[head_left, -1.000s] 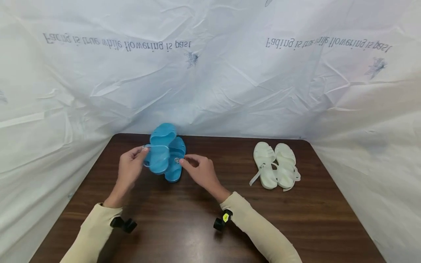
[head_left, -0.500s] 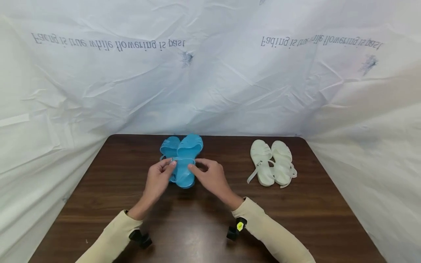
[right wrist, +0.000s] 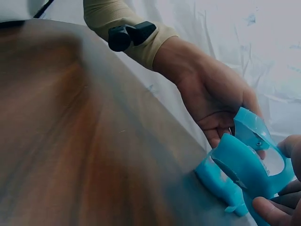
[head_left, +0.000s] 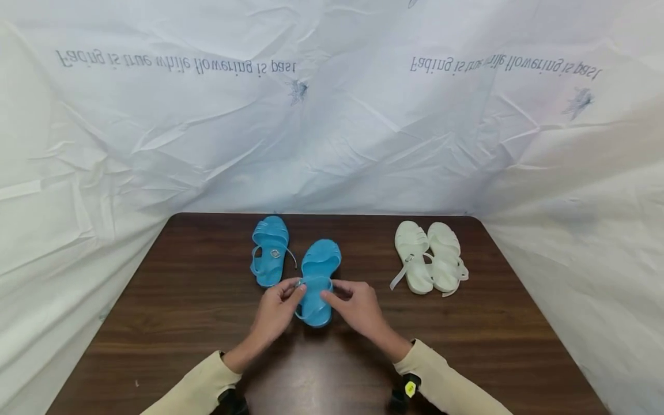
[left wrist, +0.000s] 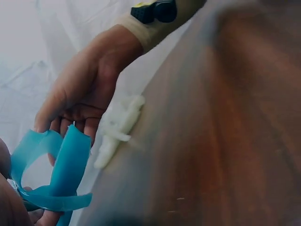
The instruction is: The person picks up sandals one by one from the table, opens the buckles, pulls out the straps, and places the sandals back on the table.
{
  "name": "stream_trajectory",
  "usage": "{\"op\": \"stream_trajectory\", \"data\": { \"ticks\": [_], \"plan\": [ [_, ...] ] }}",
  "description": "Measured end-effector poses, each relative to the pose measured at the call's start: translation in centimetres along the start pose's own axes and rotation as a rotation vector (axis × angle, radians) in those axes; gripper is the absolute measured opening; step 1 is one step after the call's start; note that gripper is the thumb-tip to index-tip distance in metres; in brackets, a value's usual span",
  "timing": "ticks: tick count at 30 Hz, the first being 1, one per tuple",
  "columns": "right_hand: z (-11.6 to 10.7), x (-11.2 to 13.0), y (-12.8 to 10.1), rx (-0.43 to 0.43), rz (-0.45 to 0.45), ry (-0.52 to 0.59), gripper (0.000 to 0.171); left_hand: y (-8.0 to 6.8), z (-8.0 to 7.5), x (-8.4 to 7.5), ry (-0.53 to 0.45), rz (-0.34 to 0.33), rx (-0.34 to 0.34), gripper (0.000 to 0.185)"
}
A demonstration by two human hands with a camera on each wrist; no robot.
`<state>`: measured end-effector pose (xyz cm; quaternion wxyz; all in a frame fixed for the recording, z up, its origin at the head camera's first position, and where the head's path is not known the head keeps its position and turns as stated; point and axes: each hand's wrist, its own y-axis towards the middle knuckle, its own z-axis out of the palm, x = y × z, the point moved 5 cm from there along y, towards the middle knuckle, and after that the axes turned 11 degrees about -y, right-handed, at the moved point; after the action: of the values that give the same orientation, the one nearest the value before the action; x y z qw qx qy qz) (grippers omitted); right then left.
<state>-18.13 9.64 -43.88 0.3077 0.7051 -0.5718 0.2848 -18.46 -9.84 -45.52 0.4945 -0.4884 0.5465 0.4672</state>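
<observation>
Both hands on one blue jelly sandal point(head_left: 317, 282) near the middle of the table point(head_left: 467, 346), toe toward the back edge. Left hand point(head_left: 275, 314) pinches the ankle strap at the buckle side, right hand point(head_left: 360, 308) pinches the strap's other side – both closed on the strap, not the sole. Right-wrist view shows the strap loop point(right wrist: 254, 160) pulled up off the heel, so the sandal looks partly lifted or tilted; can't tell if the sole touches the wood. Its mate, the second blue sandal point(head_left: 270, 251), lies flat just beside it toward the back-left, strap loose. White jelly sandal pair point(head_left: 427, 256) sits side by side, touching, near the back-right corner, well apart from the hands. Risks as I judge them: the strap is thin, flexible moulded plastic – glossy and probably slick, so a fingertip pinch could slip; pulling the two ends apart could twist the loop or stress the small metal buckle point(head_left: 298, 283); a sandal hanging from its strap could swing into its mate. Table is dark wood grain, smooth with some sheen; backdrop is crinkled white sheet
</observation>
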Motion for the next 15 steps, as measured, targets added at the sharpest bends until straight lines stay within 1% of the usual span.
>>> {"op": "stream_trajectory", "data": {
  "ticks": [5,9,12,15],
  "plan": [
    [0.2,-1.8,-1.3,0.024,0.032,0.011,0.052,-0.9,1.4,1.3,0.007,-0.062,0.049,0.042],
    [0.4,-3.0,-2.3,0.036,0.056,0.028,0.052,-1.5,2.1,1.9,-0.007,-0.093,0.102,0.043],
    [0.4,-3.6,-2.9,0.038,0.074,0.050,0.053,-1.7,2.4,1.8,-0.005,-0.088,0.131,0.045],
    [0.2,-4.0,-3.2,0.043,0.080,0.064,0.053,-1.8,2.7,1.9,0.021,-0.078,0.163,0.046]
  ]
}}
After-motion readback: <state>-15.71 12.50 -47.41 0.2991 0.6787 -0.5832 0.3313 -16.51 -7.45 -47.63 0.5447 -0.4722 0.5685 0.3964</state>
